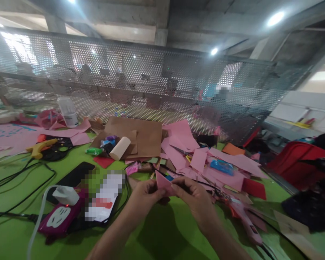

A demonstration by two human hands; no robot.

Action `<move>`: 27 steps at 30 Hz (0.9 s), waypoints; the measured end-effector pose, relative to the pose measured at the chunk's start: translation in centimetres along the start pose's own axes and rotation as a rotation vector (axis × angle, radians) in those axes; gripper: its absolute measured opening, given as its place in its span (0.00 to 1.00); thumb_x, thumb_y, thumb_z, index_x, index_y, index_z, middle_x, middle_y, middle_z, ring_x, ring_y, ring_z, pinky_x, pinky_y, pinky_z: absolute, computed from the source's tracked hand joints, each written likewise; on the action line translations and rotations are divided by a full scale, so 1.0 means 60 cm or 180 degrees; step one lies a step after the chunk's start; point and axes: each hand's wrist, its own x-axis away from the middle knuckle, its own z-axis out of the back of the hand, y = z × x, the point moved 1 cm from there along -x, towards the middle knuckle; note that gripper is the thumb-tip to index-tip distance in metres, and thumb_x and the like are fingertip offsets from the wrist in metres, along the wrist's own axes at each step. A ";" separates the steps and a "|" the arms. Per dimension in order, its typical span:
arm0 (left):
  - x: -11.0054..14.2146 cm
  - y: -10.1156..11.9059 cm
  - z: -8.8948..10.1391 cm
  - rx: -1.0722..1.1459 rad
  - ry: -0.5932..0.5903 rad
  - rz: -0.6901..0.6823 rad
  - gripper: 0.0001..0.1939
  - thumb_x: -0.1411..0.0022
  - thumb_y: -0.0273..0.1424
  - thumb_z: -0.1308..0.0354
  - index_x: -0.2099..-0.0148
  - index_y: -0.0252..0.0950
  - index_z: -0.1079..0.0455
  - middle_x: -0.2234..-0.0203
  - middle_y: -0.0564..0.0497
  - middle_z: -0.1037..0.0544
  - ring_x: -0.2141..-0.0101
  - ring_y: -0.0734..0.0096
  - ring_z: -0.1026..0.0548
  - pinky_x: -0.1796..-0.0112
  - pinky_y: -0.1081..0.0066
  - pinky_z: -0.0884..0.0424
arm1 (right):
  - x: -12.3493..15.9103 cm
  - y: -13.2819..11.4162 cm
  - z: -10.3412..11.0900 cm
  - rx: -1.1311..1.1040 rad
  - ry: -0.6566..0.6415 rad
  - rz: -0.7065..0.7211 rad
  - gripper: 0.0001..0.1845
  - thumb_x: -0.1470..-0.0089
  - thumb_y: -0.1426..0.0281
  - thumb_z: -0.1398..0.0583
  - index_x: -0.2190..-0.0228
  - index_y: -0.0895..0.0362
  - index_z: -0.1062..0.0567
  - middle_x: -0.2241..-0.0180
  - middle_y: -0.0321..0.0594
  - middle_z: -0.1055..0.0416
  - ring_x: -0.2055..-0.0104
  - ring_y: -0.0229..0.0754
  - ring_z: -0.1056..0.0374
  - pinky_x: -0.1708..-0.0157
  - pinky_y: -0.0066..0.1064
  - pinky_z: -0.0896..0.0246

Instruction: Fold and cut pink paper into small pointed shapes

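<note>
perforated metal screen ran along behind it all | green desk was honestly a total mess from where I stood | brown cardboard lay toward the back | pink glue gun sat off to the right | left hand and right hand pinched opposite sides of a small pointy pink paper piece over the desk

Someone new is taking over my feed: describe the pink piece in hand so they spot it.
Over the green table, the left hand and right hand come close together. Pinched between them is a small pink piece, one corner pointing up. Unlike the pink sheets lying beyond it, this one is held.
</note>
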 end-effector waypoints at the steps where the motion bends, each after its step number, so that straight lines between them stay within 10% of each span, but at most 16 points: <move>1: -0.001 0.000 0.002 0.0006 0.0021 0.0014 0.22 0.53 0.45 0.28 0.65 0.31 0.22 0.74 0.47 0.20 0.75 0.69 0.24 0.68 0.68 0.26 | -0.001 0.000 0.000 -0.0024 -0.0006 -0.0027 0.11 0.49 0.60 0.36 0.69 0.56 0.22 0.71 0.37 0.27 0.66 0.43 0.33 0.64 0.33 0.39; 7: 0.004 0.008 0.002 -0.0167 0.0222 -0.0001 0.19 0.49 0.43 0.31 0.63 0.32 0.22 0.71 0.46 0.19 0.70 0.67 0.22 0.69 0.71 0.28 | -0.005 -0.001 -0.002 0.0032 0.0066 -0.0049 0.12 0.52 0.60 0.34 0.73 0.56 0.23 0.76 0.35 0.30 0.72 0.40 0.37 0.70 0.31 0.41; 17: 0.011 0.011 0.006 0.0478 0.0346 0.0135 0.20 0.45 0.42 0.33 0.56 0.35 0.26 0.63 0.45 0.19 0.65 0.64 0.20 0.71 0.73 0.28 | 0.012 -0.030 0.004 0.0034 0.0126 0.0715 0.13 0.41 0.59 0.42 0.62 0.49 0.20 0.53 0.42 0.28 0.45 0.51 0.37 0.45 0.43 0.43; 27: 0.014 0.014 -0.001 0.0768 0.0539 0.0098 0.19 0.46 0.41 0.32 0.55 0.37 0.25 0.59 0.47 0.21 0.61 0.65 0.22 0.65 0.71 0.25 | 0.011 -0.017 0.001 0.0447 0.0051 0.0828 0.10 0.44 0.65 0.37 0.59 0.47 0.20 0.49 0.43 0.34 0.43 0.51 0.39 0.43 0.44 0.44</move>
